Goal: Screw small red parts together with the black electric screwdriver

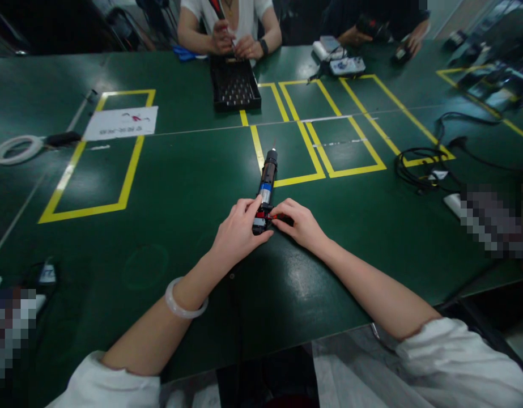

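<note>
Near centre of the green table [159, 187], a black cylindrical device [267, 175] with a blue band lies pointing away. The left hand [239, 231] curls its fingers around the device's near end. The right hand [301, 225] pinches a small red part [273, 216] there. A black tray [236, 85] sits far centre and a coiled cable [414, 167] to the right.

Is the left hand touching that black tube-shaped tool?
Touching. The head view shows the left hand gripping the near end of the tool.
</note>
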Motion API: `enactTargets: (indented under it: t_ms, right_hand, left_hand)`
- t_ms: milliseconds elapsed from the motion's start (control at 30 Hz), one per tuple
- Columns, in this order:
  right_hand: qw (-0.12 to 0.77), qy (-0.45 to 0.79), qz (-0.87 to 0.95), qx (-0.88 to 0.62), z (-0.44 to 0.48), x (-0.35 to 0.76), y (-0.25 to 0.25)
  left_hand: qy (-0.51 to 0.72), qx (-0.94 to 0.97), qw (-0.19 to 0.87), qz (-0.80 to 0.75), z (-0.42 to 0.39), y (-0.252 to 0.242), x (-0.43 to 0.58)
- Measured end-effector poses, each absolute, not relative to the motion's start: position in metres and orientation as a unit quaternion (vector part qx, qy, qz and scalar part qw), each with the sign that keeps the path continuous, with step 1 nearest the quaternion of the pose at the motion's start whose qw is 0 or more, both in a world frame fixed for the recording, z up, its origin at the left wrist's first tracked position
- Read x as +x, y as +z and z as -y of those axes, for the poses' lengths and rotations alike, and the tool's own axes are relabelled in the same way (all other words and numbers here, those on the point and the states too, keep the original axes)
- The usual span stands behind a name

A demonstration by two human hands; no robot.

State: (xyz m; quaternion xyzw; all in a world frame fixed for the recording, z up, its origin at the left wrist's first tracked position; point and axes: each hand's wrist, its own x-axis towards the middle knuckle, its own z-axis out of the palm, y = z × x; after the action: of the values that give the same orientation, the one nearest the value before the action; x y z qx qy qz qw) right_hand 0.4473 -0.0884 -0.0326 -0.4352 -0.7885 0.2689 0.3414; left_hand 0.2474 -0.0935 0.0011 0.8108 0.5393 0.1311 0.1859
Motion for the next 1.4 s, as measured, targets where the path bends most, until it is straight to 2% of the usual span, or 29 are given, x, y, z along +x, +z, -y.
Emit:
enactTargets:
  t_ms: [233,567,900,1100,1400]
  right_hand:
    - [0.361,0.261,0.783,-0.434,0.091,0.446,-0.033]
    - [0.377,0.243,0.755,-0.478,0.094,0.443,-0.028]
    - [0.392,0.317,0.751,-0.427,0.094,0.444,-0.036]
    - [0.384,0.323,0.756,-0.42,0.092,0.446,-0.035]
    - [0.373,0.332,0.76,-0.416,0.093,0.444,-0.033]
  left_hand:
    - [0.115,0.813,0.172,-0.544,0.095,0.002,0.249]
    - [0.105,0.821,0.078,-0.556,0.095,0.002,0.262]
    - [0.07,0.827,-0.021,-0.558,0.092,0.003,0.258]
    - [0.031,0.817,-0.035,-0.575,0.095,0.008,0.226]
    - [-0.01,0.72,-0.022,-0.694,0.081,0.016,0.123]
